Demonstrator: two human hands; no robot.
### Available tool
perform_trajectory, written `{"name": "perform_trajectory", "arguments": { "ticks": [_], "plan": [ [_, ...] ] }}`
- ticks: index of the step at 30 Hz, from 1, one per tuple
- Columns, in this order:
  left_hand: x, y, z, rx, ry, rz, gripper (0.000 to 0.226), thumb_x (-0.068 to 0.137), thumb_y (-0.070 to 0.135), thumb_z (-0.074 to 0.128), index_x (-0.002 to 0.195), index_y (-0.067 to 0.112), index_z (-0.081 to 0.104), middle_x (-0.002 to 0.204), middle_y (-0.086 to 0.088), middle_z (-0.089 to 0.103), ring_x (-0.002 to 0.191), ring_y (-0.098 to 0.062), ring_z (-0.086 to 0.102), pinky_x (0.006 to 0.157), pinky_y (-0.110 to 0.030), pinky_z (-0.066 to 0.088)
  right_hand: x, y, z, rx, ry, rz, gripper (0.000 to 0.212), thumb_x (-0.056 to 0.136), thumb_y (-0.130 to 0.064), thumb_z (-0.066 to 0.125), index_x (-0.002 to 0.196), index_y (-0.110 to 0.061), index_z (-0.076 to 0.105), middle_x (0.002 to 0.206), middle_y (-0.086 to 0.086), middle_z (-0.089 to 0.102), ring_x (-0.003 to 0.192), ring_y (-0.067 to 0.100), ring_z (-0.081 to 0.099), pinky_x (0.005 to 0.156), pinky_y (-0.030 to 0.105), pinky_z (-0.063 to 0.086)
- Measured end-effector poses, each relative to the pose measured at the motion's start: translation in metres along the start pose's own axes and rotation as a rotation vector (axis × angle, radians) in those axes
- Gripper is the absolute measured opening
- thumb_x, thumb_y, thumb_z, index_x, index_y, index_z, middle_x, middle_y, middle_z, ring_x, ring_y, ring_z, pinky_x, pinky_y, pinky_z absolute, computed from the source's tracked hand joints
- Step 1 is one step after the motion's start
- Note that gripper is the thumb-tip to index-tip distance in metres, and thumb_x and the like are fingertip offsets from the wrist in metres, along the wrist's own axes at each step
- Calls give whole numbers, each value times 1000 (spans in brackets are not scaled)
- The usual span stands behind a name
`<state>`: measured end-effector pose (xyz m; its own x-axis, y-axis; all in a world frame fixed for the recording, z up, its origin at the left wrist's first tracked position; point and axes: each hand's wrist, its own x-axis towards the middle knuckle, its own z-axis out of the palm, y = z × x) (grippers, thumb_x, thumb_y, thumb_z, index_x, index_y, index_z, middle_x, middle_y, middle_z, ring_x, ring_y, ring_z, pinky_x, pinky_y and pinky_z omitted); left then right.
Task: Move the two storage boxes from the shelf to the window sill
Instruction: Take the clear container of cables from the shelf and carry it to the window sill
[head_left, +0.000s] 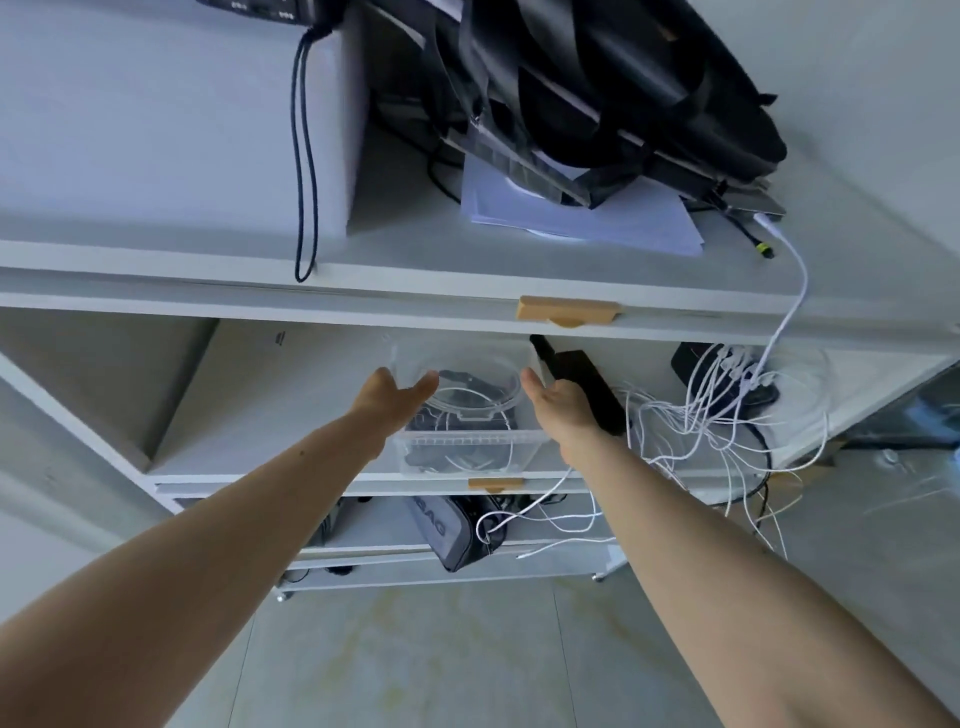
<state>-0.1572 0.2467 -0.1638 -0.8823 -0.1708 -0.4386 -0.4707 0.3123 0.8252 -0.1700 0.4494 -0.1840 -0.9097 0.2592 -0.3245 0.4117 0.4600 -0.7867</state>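
A clear plastic storage box holding cables stands on the middle shelf of a white shelf unit. A second clear box appears to sit on top of it, with a round clear lid edge showing inside. My left hand reaches in at the left side of the stack, fingers apart, at the upper box's left wall. My right hand is at the stack's right side, fingers extended. Whether either hand presses the plastic I cannot tell.
A black adapter lies right behind my right hand. A tangle of white cables fills the shelf's right end and hangs down. On top are a black bag, papers and a white box. A grey pouch sits below.
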Motion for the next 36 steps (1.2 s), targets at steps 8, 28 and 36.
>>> {"name": "perform_trajectory", "arguments": {
  "ticks": [8, 28, 36],
  "plan": [
    [11, -6, 2, -46, 56, -29, 49, 87, 32, 67, 122, 0, 56, 87, -9, 59, 63, -15, 50, 51, -25, 34, -3, 5, 13, 95, 27, -21, 46, 92, -41, 56, 115, -1, 59, 100, 9, 60, 99, 29, 56, 77, 30, 39],
    [-88, -100, -165, -128, 333, -118, 48, 85, 31, 70, 121, 4, 55, 74, 0, 56, 61, -13, 53, 53, -27, 44, -138, -71, 141, 70, -149, -94, 43, 86, -43, 62, 107, -6, 64, 108, 14, 69, 96, 31, 64, 76, 32, 47],
    [-154, -182, -260, -202, 464, -214, 36, 85, 30, 69, 105, 3, 54, 72, -1, 54, 59, -12, 49, 49, -24, 37, -238, -96, 236, 18, -258, -97, 47, 76, -46, 64, 98, -4, 65, 101, 15, 70, 90, 33, 65, 75, 37, 51]
  ]
}}
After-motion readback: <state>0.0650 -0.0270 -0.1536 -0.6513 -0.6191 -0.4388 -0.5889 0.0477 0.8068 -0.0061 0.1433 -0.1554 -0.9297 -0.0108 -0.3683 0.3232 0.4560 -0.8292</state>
